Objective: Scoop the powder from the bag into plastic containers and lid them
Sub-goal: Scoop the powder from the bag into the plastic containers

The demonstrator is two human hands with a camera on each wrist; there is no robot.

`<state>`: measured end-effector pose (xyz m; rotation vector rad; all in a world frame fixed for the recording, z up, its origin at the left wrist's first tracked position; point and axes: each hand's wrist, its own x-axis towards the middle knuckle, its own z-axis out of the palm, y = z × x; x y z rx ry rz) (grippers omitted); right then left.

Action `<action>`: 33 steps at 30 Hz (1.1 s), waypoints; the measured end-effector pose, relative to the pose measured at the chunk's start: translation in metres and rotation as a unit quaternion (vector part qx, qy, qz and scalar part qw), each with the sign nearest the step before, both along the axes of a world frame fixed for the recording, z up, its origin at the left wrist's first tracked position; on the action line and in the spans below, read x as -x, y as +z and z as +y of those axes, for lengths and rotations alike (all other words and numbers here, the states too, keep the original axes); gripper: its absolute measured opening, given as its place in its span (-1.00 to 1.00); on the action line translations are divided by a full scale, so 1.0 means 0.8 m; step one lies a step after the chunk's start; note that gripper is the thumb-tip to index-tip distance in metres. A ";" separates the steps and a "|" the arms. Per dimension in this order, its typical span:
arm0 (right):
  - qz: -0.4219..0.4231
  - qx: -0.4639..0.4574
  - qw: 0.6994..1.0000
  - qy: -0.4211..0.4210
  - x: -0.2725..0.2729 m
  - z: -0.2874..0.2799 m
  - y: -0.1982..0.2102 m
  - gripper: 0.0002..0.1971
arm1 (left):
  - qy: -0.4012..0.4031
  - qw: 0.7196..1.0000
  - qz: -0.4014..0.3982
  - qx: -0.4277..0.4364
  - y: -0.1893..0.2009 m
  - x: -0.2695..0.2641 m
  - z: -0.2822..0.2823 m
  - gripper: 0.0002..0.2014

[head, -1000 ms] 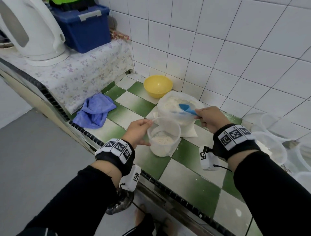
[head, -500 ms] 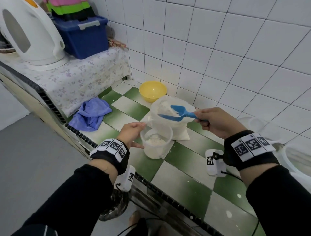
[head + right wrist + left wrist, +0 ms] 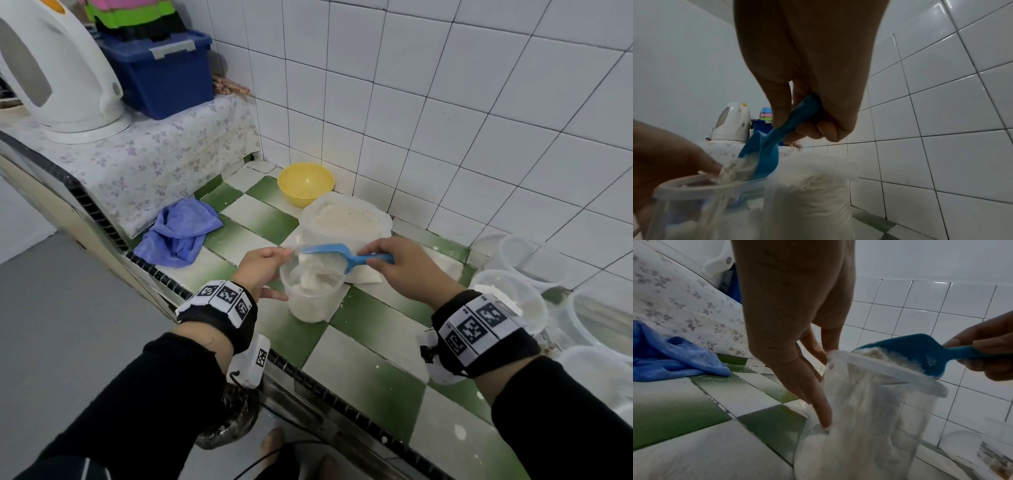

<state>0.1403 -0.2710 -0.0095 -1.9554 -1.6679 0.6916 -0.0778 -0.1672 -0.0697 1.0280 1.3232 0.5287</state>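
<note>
The right hand (image 3: 404, 267) is gripping the handle of the blue scoop (image 3: 334, 255), fingers (image 3: 812, 129) curled round it, and is tipping it over the clear plastic container (image 3: 313, 298), so that white powder (image 3: 865, 386) is spilling from the scoop's mouth into it. The left hand (image 3: 260, 270) is steadying the container at its 9 o'clock side, fingers (image 3: 818, 407) lying extended against its wall and rim. The container is standing on the green-and-white tiled table (image 3: 363, 363), with the open bag (image 3: 346, 222) of powder just beyond it at 12 o'clock and more containers (image 3: 513, 298) at 3 o'clock.
</note>
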 end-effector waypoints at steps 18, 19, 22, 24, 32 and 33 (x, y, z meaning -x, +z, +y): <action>-0.008 -0.079 0.997 0.019 0.007 -0.013 -0.021 -0.79 | -0.008 1.000 0.003 -0.007 0.009 -0.002 -0.003 -0.84; 0.007 -0.068 0.998 0.005 0.007 -0.013 -0.019 -0.80 | -0.009 1.000 0.003 -0.006 0.010 -0.002 -0.003 -0.86; 0.041 -0.045 0.998 -0.034 0.006 -0.012 -0.013 -0.80 | -0.013 1.000 0.005 -0.005 0.014 -0.001 -0.003 -0.90; 0.066 -0.039 0.996 -0.053 0.004 -0.010 -0.010 -0.80 | -0.018 1.000 0.004 0.000 0.016 -0.001 -0.002 -0.91; 0.147 -0.099 0.971 -0.163 -0.005 0.016 0.003 -0.86 | -0.064 0.998 0.014 0.026 0.029 -0.007 0.014 -0.77; 0.104 -0.107 0.974 -0.169 -0.005 0.022 0.005 -0.85 | -0.074 0.997 0.013 0.031 0.031 -0.007 0.016 -0.75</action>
